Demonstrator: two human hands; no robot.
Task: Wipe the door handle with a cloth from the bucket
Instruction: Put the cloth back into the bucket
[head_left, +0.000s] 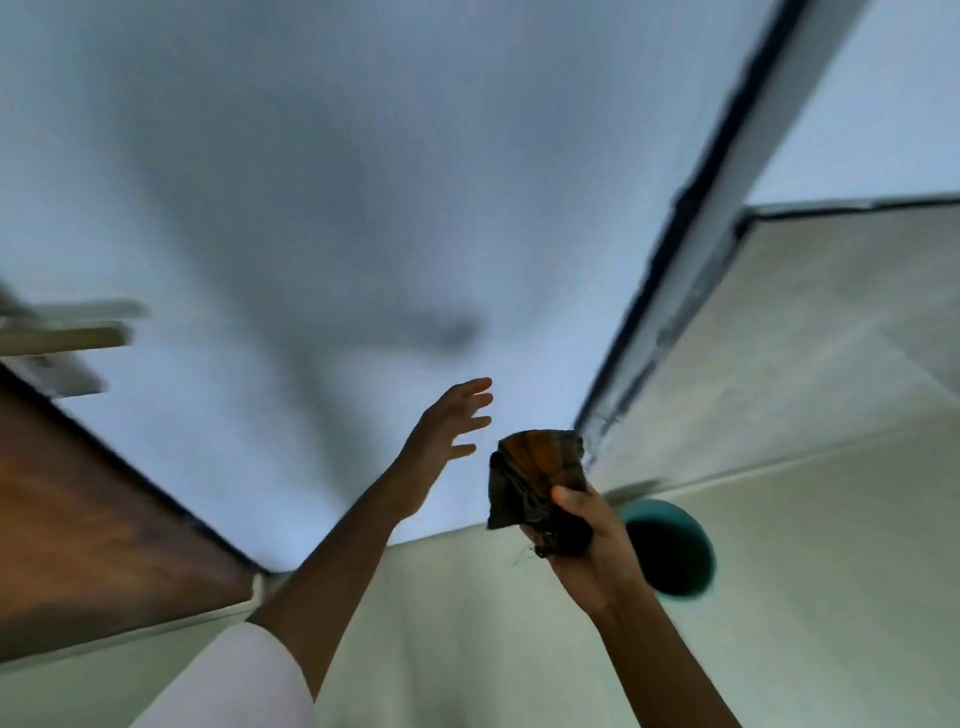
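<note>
cloth: dark, bunched up, pinched in the right hand, held in the air in front of the pale wall

bucket: teal, on the floor just behind that hand, near the wall's bottom edge

door handle: far left, by the brown door edge, pretty blurry

left hand: fingers spread, holding nothing, reaching out toward the wall

risk: honestly the handle's well apart from the cloth, and with the view this smeared a fast swing could miss it or drop the loosely pinched rag
</note>
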